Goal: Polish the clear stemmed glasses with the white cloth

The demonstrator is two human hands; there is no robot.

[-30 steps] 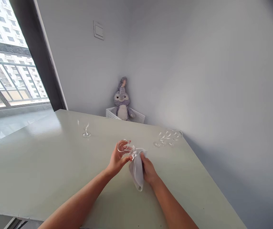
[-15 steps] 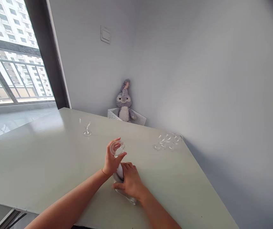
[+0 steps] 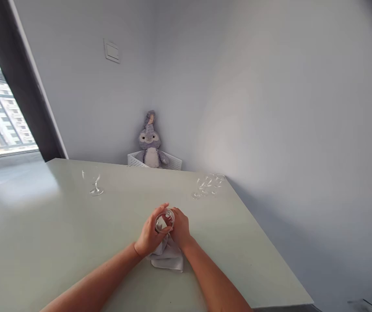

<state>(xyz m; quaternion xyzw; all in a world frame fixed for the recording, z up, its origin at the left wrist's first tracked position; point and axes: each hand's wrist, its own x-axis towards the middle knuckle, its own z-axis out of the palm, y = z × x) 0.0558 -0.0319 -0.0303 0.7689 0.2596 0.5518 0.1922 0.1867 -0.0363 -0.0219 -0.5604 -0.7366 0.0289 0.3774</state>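
Note:
My left hand [image 3: 151, 232] is wrapped round the bowl of a clear wine glass [image 3: 164, 222], its rim tilted toward me. Against the other side of the glass is my right hand [image 3: 180, 226], fingers curled and partly hidden behind the bowl. A pale grey cloth [image 3: 169, 258] trails from beneath the glass and between both hands; my right hand appears to grip its upper part. The glass's stem and foot are hidden by the hands and cloth.
One stemmed glass [image 3: 95, 182] stands toward the left back of the pale table [image 3: 75, 242]. Several more glasses [image 3: 207, 186] cluster near the right back edge. Behind the table, a plush rabbit [image 3: 151, 147] sits in a white perforated basket [image 3: 176, 164] by the wall.
My right hand has come up with the cloth from the table to the glass. The glass sits lower and closer to my right hand. The view has swung right.

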